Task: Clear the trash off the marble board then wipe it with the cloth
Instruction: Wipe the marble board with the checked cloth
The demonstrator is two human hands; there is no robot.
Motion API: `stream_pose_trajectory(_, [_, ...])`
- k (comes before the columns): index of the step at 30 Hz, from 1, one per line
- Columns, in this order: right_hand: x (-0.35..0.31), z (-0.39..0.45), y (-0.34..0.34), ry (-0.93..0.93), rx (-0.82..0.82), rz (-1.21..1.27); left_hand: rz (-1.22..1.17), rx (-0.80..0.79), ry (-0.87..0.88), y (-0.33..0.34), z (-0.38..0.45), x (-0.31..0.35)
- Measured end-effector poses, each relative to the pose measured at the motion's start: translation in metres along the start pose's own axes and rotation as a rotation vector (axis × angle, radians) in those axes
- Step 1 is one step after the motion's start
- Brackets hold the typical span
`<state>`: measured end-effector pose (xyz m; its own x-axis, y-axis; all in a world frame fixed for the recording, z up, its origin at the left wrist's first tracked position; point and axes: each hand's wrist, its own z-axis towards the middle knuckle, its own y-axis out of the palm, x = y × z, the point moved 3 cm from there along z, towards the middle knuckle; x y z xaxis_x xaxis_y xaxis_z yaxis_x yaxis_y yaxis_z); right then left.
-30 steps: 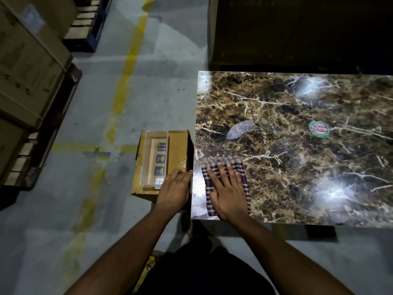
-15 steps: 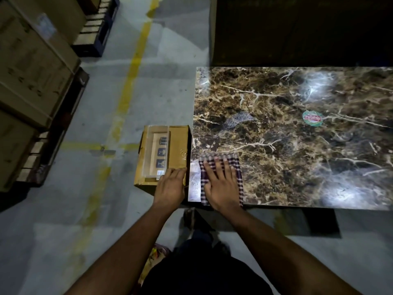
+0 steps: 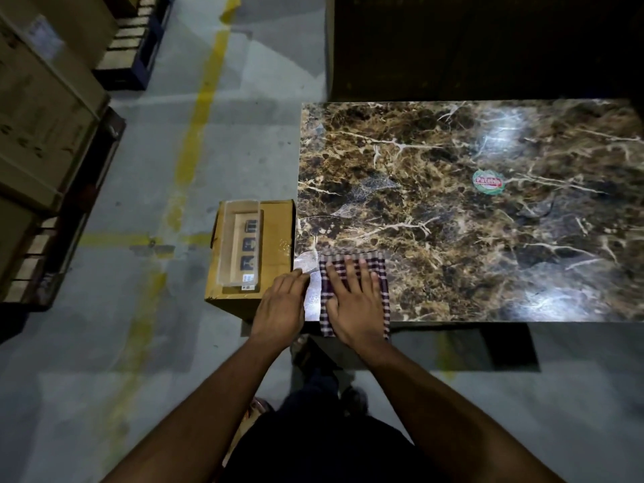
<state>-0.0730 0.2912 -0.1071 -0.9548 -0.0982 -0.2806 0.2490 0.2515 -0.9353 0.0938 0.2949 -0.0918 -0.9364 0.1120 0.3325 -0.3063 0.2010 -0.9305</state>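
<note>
The marble board point(image 3: 488, 238) runs off the right edge. Left of it sits a cardboard box point(image 3: 275, 238). Your right hand point(image 3: 352, 301) presses flat, fingers straight, on the checked cloth point(image 3: 381, 284) at the board's near-left corner. Your left hand point(image 3: 280, 305) touches a clear wrapper point(image 3: 312, 280) there; its grip is unclear. A round sticker point(image 3: 488, 182) lies farther right.
</note>
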Motion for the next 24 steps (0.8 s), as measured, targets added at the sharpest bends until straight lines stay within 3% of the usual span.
stream_pose_trajectory(4, [0.023,-0.023,0.005,-0.129,-0.002,-0.013,0.044,-0.060,0.022,0.009,0.008,0.009])
stream_pose_trajectory(7, [0.048,-0.008,-0.005,-0.041,0.029,-0.034,0.079,-0.029,0.034,0.005,0.010,0.015])
stream_pose_trajectory(10, [0.032,0.019,-0.010,0.027,0.027,-0.021,0.103,-0.021,0.053,0.002,0.015,0.017])
stream_pose_trajectory(15, [0.046,0.008,-0.009,-0.160,-0.013,-0.058,0.099,-0.043,0.067,0.000,0.033,0.016])
stream_pose_trajectory(18, [0.065,0.026,-0.016,-0.072,0.035,-0.057,0.074,-0.037,0.064,-0.001,0.046,0.018])
stream_pose_trajectory(21, [0.043,0.058,-0.020,0.053,0.059,-0.028,0.112,-0.032,0.092,-0.005,0.055,0.021])
stream_pose_trajectory(24, [0.028,0.059,-0.017,-0.041,0.030,-0.039,0.114,-0.031,0.106,-0.008,0.070,0.021])
